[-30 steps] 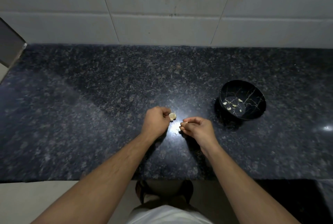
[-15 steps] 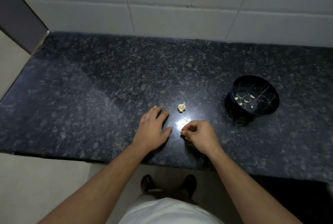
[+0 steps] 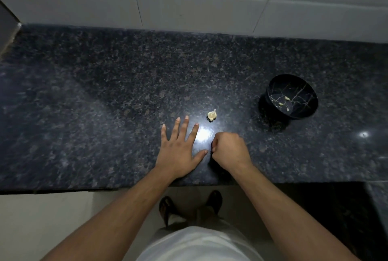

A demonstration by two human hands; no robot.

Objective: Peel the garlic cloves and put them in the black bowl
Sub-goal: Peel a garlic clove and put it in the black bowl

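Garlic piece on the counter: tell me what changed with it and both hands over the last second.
The left hand let go of the garlic piece, set it on the counter and now lies flat, fingers spread. The right hand stayed curled in its grip; what it holds is hidden. The black bowl with peeled cloves kept its place.

The left hand has let go of the garlic and lies flat.
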